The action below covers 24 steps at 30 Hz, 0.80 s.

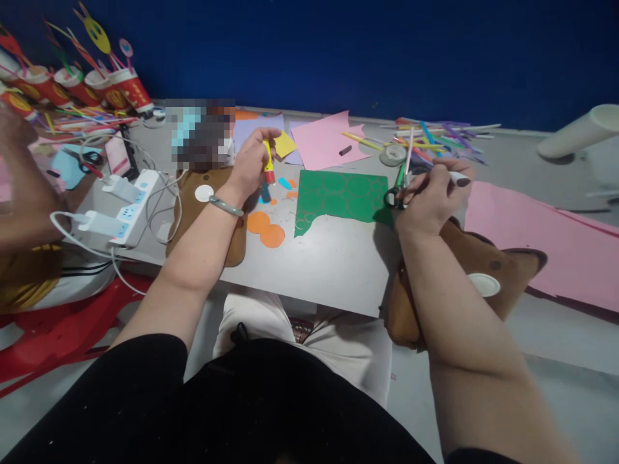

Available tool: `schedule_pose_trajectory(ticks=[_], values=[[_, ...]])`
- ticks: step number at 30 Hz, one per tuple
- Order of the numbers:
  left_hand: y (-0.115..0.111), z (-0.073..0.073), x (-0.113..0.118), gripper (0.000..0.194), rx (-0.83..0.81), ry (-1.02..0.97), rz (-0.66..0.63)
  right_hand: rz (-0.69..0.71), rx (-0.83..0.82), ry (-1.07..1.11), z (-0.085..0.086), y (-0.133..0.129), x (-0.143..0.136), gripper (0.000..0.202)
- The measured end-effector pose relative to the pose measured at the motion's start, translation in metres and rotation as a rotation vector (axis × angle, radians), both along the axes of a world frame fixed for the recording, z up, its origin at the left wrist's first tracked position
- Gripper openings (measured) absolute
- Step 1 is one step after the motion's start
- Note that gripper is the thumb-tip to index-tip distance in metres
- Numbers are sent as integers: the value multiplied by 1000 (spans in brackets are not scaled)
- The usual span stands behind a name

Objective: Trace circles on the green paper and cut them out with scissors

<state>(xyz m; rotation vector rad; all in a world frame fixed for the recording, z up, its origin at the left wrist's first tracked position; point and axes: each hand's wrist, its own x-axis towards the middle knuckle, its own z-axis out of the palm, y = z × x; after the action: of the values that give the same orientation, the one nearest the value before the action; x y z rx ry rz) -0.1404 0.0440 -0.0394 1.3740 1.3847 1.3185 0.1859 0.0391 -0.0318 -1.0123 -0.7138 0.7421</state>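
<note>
Grey table (pixel 348 267): left hand (pixel 249 164) clamped on glue stick (pixel 269 164), upper centre; right hand (pixel 428 203) beside scissors (pixel 399 194), centre right, grip indeterminable.

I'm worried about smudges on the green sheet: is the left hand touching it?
Apart. The head view shows bare tabletop between the left hand, which holds a yellow-and-red tube, and the green sheet.
</note>
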Motion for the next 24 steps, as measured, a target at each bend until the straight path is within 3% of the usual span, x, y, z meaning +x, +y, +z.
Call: schedule_pose_trajectory(ticks=[5,9,14,20,24], values=[[-4,-2,8,49,169,223,-68,-20,-32,11,4,-2,-3,31],[-7,-4,18,61,178,364,-145,-12,-37,8,9,-3,-5,35],[-5,-15,17,55,309,239,-222,-1,-17,-26,9,-2,-6,38],[-10,-17,13,56,209,319,-251,44,-71,-36,12,-3,-4,33],[-13,-16,16,60,234,293,-274,82,-71,-83,20,-10,-6,38]])
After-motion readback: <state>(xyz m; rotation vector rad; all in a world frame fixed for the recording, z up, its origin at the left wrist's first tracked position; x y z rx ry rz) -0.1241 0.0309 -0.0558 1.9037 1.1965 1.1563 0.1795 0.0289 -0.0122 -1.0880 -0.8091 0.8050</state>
